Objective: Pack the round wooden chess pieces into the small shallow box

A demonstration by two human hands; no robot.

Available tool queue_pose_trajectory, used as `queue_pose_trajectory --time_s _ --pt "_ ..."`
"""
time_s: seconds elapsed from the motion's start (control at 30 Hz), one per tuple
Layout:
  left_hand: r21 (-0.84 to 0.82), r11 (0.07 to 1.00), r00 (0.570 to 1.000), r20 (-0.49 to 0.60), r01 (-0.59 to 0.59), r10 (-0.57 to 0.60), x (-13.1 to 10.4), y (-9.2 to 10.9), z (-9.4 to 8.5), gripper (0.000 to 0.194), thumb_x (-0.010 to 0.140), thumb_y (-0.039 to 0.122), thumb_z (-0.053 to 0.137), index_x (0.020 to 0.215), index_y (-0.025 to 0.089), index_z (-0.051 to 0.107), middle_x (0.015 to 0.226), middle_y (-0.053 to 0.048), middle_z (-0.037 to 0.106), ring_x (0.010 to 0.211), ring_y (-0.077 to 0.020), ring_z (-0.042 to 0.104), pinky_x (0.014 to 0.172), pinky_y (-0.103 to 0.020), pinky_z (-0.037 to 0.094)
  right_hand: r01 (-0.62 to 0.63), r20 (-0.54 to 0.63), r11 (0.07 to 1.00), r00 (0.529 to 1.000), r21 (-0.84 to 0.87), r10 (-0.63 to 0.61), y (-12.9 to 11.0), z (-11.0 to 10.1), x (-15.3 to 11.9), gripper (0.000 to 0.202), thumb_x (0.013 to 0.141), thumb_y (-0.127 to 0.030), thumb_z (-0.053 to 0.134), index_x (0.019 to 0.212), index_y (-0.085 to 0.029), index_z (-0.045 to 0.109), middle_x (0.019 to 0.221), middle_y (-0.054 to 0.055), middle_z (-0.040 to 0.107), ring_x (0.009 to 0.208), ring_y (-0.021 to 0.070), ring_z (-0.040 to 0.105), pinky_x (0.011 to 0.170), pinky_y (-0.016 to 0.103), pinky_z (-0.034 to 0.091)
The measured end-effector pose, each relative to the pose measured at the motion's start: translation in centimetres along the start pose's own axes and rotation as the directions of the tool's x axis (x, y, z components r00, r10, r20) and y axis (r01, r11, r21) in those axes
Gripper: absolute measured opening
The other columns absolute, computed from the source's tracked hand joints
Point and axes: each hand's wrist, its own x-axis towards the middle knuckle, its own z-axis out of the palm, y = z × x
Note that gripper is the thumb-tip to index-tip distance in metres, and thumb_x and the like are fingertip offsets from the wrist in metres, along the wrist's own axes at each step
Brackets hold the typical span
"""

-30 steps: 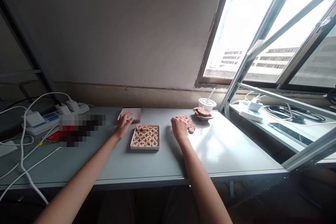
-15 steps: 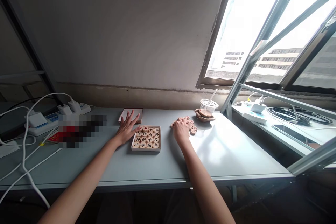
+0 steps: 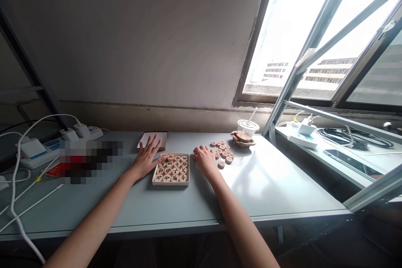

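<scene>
A shallow white box (image 3: 171,183) on the desk holds rows of round wooden pieces with dark characters. My left hand (image 3: 145,160) is spread beside its left edge, thumb at the top-left piece, fingertips over a second white tray or lid (image 3: 162,136) behind. Right of the box, my right hand (image 3: 204,160) rests palm down with bent fingers; what is under them, if anything, is hidden. Several loose wooden pieces (image 3: 222,153) lie just right of it.
A lidded plastic cup with a straw (image 3: 248,125) stands behind a brown carved dish (image 3: 243,139) at the back right. Power strips, white cables (image 3: 15,201) and a red item (image 3: 53,169) occupy the left. A metal frame (image 3: 292,83) rises at the right.
My right hand has moved left from the loose pieces toward the box, uncovering more of them. My left hand stays spread at the box. The view has shifted slightly.
</scene>
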Motion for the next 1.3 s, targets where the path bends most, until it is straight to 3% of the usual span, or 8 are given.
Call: queue_pose_trajectory --time_s 0.17,0.3,0.37,0.83,0.97,1.07,1.2,1.3 --pt "-0.007 1.000 0.999 0.041 0.003 -0.002 0.1 -0.2 0.2 0.069 0.089 0.056 0.031 0.145 0.030 0.000 0.154 -0.005 0.000 0.139 -0.0302 -0.001 0.109 -0.057 0.002 -0.010 -0.121 0.980 0.992 0.198 0.034 -0.6 -0.7 0.3 0.021 0.090 -0.021 0.044 0.105 -0.021 0.060 0.103 0.008 0.059 0.095 0.0205 0.053 0.081 0.032 0.036" --pt "-0.015 1.000 0.999 0.050 -0.002 0.003 0.0 -0.3 0.5 0.070 0.089 0.057 0.030 0.146 0.027 0.002 0.154 -0.006 0.001 0.140 -0.0292 -0.002 0.110 -0.054 0.001 0.241 -0.200 0.912 0.963 0.332 -0.182 -2.2 -1.0 0.0 0.024 0.092 -0.021 0.043 0.111 -0.021 0.056 0.107 0.006 0.058 0.099 0.0176 0.052 0.083 0.028 0.040" --pt "-0.018 1.000 0.999 0.051 -0.004 0.005 0.0 -0.3 0.6 0.068 0.090 0.056 0.029 0.146 0.026 0.005 0.154 -0.007 0.002 0.140 -0.0293 -0.001 0.110 -0.054 0.002 0.293 -0.184 0.897 0.952 0.331 -0.243 -3.0 -0.6 -0.2 0.023 0.091 -0.019 0.043 0.110 -0.019 0.057 0.107 0.006 0.057 0.096 0.0171 0.053 0.083 0.027 0.041" --pt "-0.035 0.999 0.993 0.118 0.036 -0.031 -0.1 0.0 0.3 0.066 0.090 0.057 0.027 0.146 0.027 0.009 0.154 -0.005 0.000 0.139 -0.0300 -0.003 0.110 -0.054 0.008 0.275 -0.129 0.807 0.961 0.523 -0.244 -2.9 0.8 -0.1 0.018 0.087 -0.013 0.048 0.100 -0.019 0.060 0.100 0.005 0.057 0.087 0.0149 0.056 0.075 0.026 0.044" --pt "-0.063 0.998 0.992 0.125 0.032 -0.024 -0.1 0.2 0.1 0.065 0.090 0.056 0.027 0.145 0.027 0.012 0.153 -0.005 0.003 0.139 -0.0305 -0.001 0.110 -0.055 0.008 0.257 -0.162 0.868 0.965 0.425 -0.207 -2.3 -0.2 0.0 0.017 0.088 -0.021 0.050 0.102 -0.022 0.060 0.101 0.004 0.061 0.093 0.0165 0.055 0.082 0.030 0.040" --pt "-0.092 0.996 0.995 0.097 0.001 0.008 0.1 0.8 -1.0 0.062 0.089 0.056 0.031 0.144 0.028 0.019 0.154 -0.004 0.005 0.139 -0.0306 0.000 0.110 -0.056 0.007 0.092 -0.213 0.974 0.976 0.209 -0.046 -1.0 -0.4 0.2 0.027 0.087 -0.020 0.048 0.113 -0.023 0.057 0.117 0.007 0.058 0.108 0.0224 0.048 0.089 0.038 0.033" --pt "-0.163 0.980 0.993 -0.055 -0.113 0.105 0.5 2.1 -2.6 0.053 0.088 0.054 0.037 0.138 0.038 0.032 0.154 0.004 0.007 0.139 -0.0308 0.005 0.111 -0.052 0.014 -0.069 -0.088 0.997 0.993 0.047 0.073 0.9 0.2 0.2 0.031 0.085 -0.020 0.049 0.115 -0.021 0.058 0.121 0.009 0.058 0.107 0.0263 0.049 0.089 0.041 0.029" --pt "-0.139 0.963 0.973 -0.036 -0.230 0.228 0.5 2.7 -3.0 0.049 0.085 0.056 0.042 0.131 0.039 0.044 0.153 0.006 0.008 0.138 -0.0336 0.012 0.111 -0.051 0.016 -0.074 -0.049 0.996 0.996 0.057 0.077 1.2 0.7 0.2 0.023 0.087 -0.023 0.048 0.105 -0.024 0.063 0.109 0.005 0.065 0.096 0.0235 0.055 0.085 0.038 0.029"
